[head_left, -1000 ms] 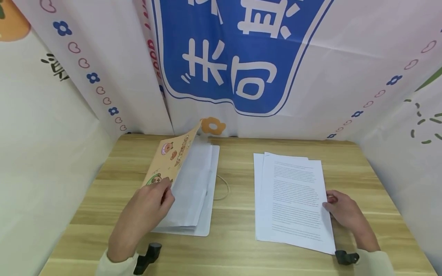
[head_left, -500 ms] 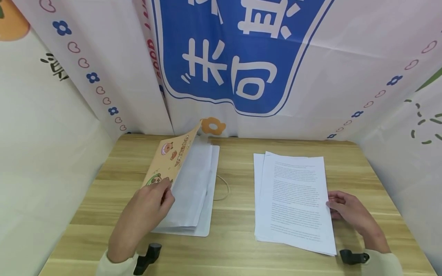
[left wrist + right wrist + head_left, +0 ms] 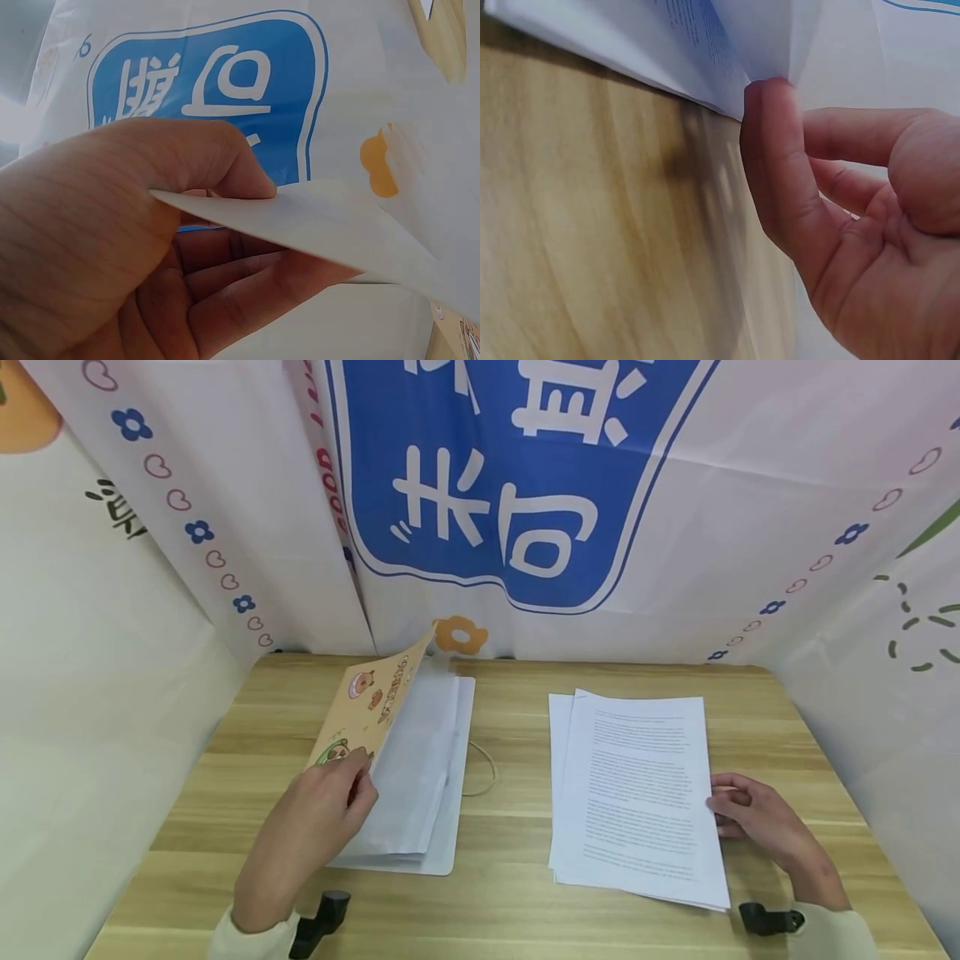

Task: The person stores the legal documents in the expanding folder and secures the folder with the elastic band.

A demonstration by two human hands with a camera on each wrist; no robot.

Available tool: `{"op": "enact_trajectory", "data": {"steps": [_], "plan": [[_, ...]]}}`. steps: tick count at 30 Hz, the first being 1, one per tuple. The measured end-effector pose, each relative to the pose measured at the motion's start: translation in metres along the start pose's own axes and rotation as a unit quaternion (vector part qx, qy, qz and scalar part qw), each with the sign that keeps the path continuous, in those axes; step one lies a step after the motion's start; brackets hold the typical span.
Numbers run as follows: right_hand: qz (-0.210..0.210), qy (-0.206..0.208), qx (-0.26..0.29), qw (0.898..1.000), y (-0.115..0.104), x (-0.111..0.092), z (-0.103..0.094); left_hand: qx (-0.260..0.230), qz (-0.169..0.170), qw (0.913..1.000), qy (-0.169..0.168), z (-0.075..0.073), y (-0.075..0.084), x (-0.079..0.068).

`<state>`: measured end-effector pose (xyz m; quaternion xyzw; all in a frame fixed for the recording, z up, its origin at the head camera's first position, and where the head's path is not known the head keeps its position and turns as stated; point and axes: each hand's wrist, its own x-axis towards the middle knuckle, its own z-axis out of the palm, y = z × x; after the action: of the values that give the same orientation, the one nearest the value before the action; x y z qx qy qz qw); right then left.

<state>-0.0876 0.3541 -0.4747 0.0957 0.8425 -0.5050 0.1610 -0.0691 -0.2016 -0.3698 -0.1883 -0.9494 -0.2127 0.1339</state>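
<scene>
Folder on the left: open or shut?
Partly open: the left hand pinches the cover at a raised slant, and white pages show beneath it.

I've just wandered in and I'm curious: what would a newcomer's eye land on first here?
Probably the big blue sign with white writing, on the backdrop behind the table. Next, at the left of the table, the cartoon cover of a folder, pinched half open by the left hand. Then, at the right, the printed papers, their right edge at the right hand's fingertips.
</scene>
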Motion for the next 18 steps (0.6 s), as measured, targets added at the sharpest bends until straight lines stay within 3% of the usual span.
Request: {"op": "enact_trajectory", "data": {"steps": [18], "plan": [[-0.011,0.008,0.031,0.999,0.0017,0.0001,-0.0012,-0.002,0.005,1.0,0.001,0.0002,0.0,-0.0001]]}}
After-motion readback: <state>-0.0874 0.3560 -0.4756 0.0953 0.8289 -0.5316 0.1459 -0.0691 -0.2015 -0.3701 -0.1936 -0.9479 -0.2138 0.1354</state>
